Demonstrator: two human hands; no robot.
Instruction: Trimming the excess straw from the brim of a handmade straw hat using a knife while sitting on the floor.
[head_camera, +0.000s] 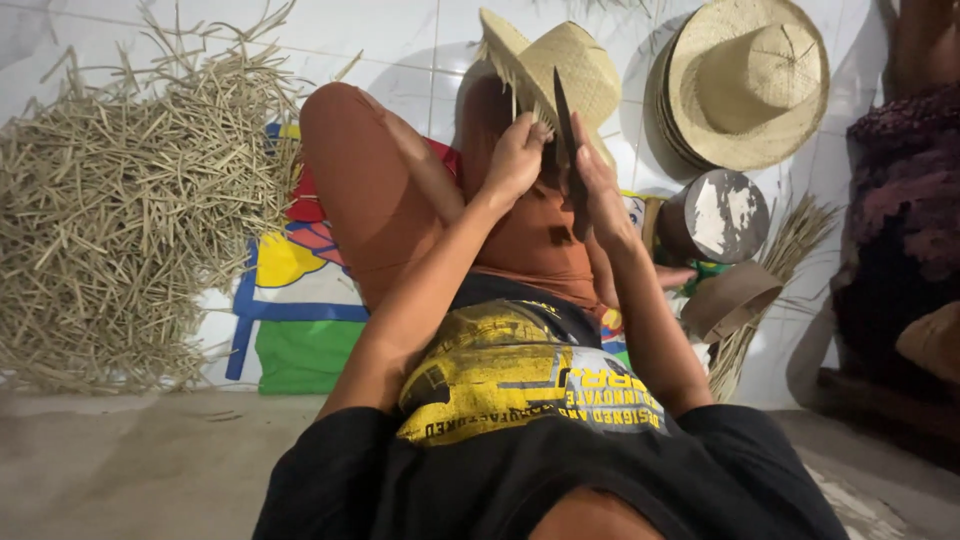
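A half-woven straw hat (560, 70) is held up against the raised knee, far from the camera and just above the orange shorts (400, 190). The left hand (515, 160) is closed on the frayed lower edge of the hat brim, the fingers curled around loose straw ends. The right hand (600, 195) is wrapped around the handle of a dark knife (565, 125), whose blade is pointed upward and laid against the brim, right beside the left hand's fingers.

A large heap of cut straw strips (130, 210) is spread over the floor at the left. A stack of finished straw hats (745, 85) is lying on the white tiles at the far right, with a round wooden hat block (715, 215) near it and a bundle of straw fibres (775, 270) beside that. A bright printed mat (295, 310) is seen under the legs.

The main risk is judged to lie in how near the blade stands to the left fingers: a slip on the springy straw could bring the edge onto them or down onto the thigh. An uneven pull could also cause the brim to be cut too deep, so that the weave is loosened
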